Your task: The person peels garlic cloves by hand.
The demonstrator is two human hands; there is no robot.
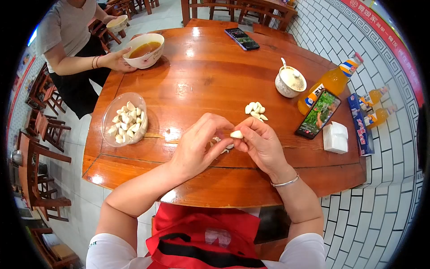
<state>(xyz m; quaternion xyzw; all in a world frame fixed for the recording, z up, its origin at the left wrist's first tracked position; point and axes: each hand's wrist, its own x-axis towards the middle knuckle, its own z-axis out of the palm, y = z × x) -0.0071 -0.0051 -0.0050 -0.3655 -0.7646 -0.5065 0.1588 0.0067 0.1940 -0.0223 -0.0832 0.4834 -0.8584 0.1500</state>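
Note:
Between the thumb and fingers of my right hand [260, 142], a pale garlic clove [236, 134] is pinched over the table. My left hand [197, 144] is just beside it with curled fingers; what they grip, if anything, is too small to make out. Bits of garlic skin [226, 149] show on the tabletop under the fingers. Beyond my right hand lies a small pile of peeled cloves [256, 110]. To the left, a clear plastic tub [106, 119] holds many garlic cloves [127, 121].
A standing person [67, 49] at the far left holds a bowl of brown liquid [148, 48] at the table edge. Right of me are a propped phone [319, 113], orange drink bottle [333, 80], bowl with spoon [290, 81] and napkins [336, 137]. Another phone [242, 38] lies farther back.

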